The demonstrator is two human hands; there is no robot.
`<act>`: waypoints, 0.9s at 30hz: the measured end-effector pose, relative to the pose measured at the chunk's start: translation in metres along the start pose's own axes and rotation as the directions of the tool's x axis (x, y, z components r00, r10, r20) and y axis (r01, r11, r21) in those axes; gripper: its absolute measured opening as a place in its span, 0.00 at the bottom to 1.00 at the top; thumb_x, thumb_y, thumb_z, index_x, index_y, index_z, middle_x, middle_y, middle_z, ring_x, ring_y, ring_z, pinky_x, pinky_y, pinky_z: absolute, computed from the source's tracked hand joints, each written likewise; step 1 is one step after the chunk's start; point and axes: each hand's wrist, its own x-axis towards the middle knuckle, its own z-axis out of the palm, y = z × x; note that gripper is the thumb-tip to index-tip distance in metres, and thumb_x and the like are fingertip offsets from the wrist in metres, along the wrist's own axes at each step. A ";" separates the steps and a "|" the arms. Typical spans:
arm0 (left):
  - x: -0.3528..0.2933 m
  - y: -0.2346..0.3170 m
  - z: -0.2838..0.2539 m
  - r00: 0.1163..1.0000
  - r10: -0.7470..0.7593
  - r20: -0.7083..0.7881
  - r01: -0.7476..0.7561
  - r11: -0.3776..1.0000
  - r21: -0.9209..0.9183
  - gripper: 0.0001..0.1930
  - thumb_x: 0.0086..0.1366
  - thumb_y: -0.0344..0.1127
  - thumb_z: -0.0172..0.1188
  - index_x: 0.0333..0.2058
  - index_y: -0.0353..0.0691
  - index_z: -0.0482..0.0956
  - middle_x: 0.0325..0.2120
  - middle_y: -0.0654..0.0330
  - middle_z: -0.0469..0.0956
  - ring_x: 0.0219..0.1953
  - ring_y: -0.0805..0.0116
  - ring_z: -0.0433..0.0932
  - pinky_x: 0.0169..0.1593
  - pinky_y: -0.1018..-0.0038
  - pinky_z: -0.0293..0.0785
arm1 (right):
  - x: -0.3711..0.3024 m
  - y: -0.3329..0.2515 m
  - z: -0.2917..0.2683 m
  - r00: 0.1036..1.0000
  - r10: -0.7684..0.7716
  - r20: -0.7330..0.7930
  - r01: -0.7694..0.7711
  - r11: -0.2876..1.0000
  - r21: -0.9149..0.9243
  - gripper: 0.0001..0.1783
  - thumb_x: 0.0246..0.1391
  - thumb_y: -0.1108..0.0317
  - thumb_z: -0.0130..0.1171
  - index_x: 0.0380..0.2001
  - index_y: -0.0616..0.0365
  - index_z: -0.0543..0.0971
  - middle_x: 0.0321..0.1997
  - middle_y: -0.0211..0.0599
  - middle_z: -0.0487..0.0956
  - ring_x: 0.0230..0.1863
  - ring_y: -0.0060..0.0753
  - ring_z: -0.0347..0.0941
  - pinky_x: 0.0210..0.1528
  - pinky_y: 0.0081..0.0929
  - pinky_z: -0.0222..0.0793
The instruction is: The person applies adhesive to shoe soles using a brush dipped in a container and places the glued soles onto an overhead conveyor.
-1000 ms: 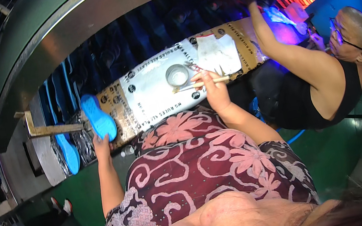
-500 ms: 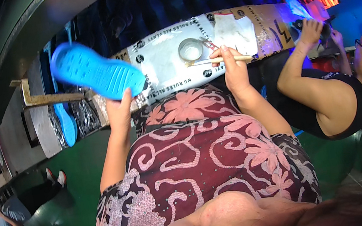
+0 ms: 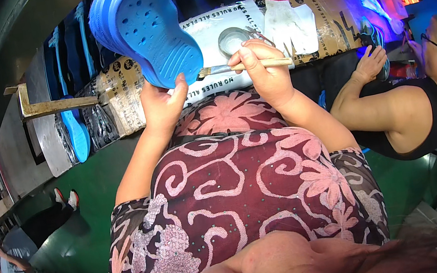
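Swung steeper over the cardboard-topped desk (image 3: 119, 89), a blue sole (image 3: 154, 39) hung pinched at its lower end in the left-hand grip (image 3: 164, 102). The right-hand grip (image 3: 264, 70), closed around a brush (image 3: 219, 69), brought bristles to its edge, apparently joining tool and sole, near a clear cup (image 3: 234, 40).

sole (image 3: 154, 36) left of brush (image 3: 277, 62) | cup (image 3: 229, 30) on sheet (image 3: 208, 39) | co-worker (image 3: 401, 110) right
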 end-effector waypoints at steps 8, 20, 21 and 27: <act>0.000 -0.003 -0.001 0.999 0.021 -0.024 -0.019 0.998 0.060 0.17 0.52 0.27 0.58 0.41 0.31 0.68 0.34 0.55 0.75 0.36 0.71 0.73 0.43 0.76 0.68 | 0.000 0.009 0.005 0.997 -0.070 0.042 0.074 0.993 -0.096 0.17 0.56 0.66 0.46 0.18 0.63 0.76 0.17 0.34 0.74 0.21 0.30 0.67 0.32 0.26 0.62; -0.002 -0.006 -0.004 0.995 0.089 0.043 -0.095 0.976 0.196 0.12 0.53 0.26 0.58 0.37 0.30 0.73 0.32 0.56 0.77 0.34 0.71 0.75 0.40 0.76 0.70 | 0.002 0.011 0.008 0.988 -0.152 -0.004 0.151 0.981 -0.123 0.14 0.52 0.67 0.51 0.15 0.60 0.76 0.14 0.35 0.72 0.19 0.34 0.67 0.30 0.28 0.61; -0.002 -0.006 -0.004 0.995 0.087 0.040 -0.093 0.976 0.197 0.12 0.53 0.26 0.58 0.37 0.30 0.73 0.32 0.56 0.77 0.34 0.71 0.75 0.40 0.76 0.70 | 0.003 0.010 0.008 0.988 -0.151 -0.002 0.150 0.981 -0.122 0.14 0.52 0.67 0.51 0.15 0.60 0.76 0.14 0.35 0.72 0.19 0.34 0.67 0.30 0.28 0.61; -0.002 -0.007 0.000 0.979 0.201 0.017 -0.199 0.948 0.250 0.11 0.49 0.27 0.59 0.34 0.35 0.74 0.27 0.56 0.77 0.29 0.67 0.77 0.36 0.74 0.70 | 0.002 0.011 0.001 0.986 -0.147 -0.074 0.138 0.984 -0.116 0.14 0.52 0.67 0.52 0.15 0.60 0.77 0.14 0.34 0.73 0.19 0.34 0.67 0.30 0.28 0.61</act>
